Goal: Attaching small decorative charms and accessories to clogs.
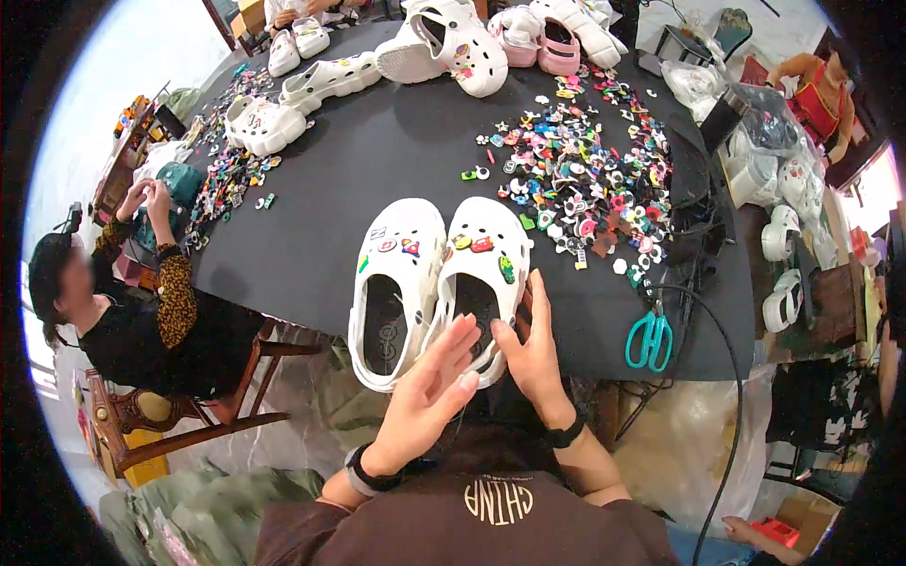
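1. Two white foam clogs [415, 217] with small colourful charms [507, 269] stand side by side at the near edge of the black table [321, 179].
2. The left hand [434, 389] has its fingers straight and released, near the heel of the right clog [482, 262].
3. The right hand [538, 363] lies at this clog's outer side, thumb near the rim; I cannot tell whether it grasps.
4. The step in hand seems to be aligning the decorated pair; the next move probably calls for a gentle hold of both heels.
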Motion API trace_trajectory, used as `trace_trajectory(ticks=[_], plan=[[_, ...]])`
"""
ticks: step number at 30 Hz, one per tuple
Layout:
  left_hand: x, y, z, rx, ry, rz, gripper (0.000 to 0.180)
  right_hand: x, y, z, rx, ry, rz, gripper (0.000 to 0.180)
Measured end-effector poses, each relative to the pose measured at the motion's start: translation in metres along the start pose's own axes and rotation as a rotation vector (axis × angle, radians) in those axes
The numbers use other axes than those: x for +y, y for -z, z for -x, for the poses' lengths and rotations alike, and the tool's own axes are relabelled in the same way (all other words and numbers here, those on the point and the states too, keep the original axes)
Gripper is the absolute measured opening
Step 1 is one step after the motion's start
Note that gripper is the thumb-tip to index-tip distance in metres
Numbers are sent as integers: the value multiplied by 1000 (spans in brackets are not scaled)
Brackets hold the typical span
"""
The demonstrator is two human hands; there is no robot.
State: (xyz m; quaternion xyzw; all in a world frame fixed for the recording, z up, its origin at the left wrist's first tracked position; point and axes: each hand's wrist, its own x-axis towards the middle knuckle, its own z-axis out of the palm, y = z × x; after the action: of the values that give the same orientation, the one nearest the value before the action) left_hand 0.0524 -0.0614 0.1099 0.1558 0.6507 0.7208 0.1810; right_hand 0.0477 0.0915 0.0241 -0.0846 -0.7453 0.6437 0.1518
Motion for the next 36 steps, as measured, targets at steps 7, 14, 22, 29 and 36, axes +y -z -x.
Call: trace_trajectory(ticks=[7, 14, 22, 29, 36], plan=[[-14, -15, -34, 62, 223, 927, 48, -15, -12, 53, 38, 128, 100, 83], [-39, -28, -22, 72, 331, 873, 48, -11, 10, 78, -26, 50, 193, 80], [-48, -26, -12, 46, 255, 777, 51, -25, 32, 43, 176, 216, 120, 35], [-63, -23, -3, 40, 429, 788, 46, -32, 20, 36, 169, 206, 43, 23], [-84, -28, 25, -36, 243, 518, 43, -38, 38, 52, 233, 172, 189, 58]])
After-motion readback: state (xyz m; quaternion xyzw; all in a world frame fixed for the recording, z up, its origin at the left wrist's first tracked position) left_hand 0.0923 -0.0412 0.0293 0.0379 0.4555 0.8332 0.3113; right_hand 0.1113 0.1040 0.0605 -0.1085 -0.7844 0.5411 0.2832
